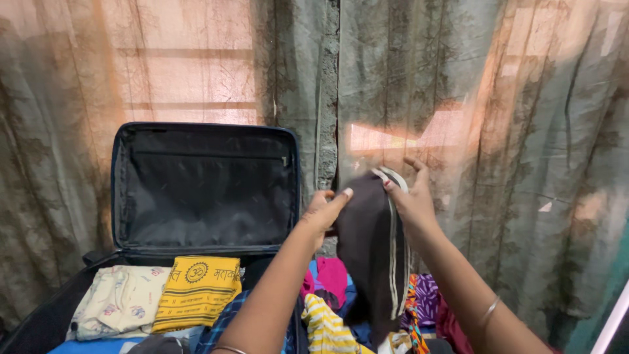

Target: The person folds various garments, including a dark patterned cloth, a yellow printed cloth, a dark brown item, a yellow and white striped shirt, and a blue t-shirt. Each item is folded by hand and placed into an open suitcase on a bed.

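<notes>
Sunlit patterned curtains [458,98] are hanging close behind everything. Against them, a dark garment with pale side stripes [370,249] is being held up so it is draping straight down, over a heap of bright clothes [327,288]. Both hands are pinching its top edge: the left hand [325,210] is gripping one corner, the right hand [409,193] the striped corner. Left of it, an open dark suitcase [203,190] is leaning its lid upright, with a folded yellow printed cloth [196,292] and a folded cream cloth [118,301] lying inside.

Dark garment [367,242] with pale stripes; yellow printed cloth [196,292].
</notes>
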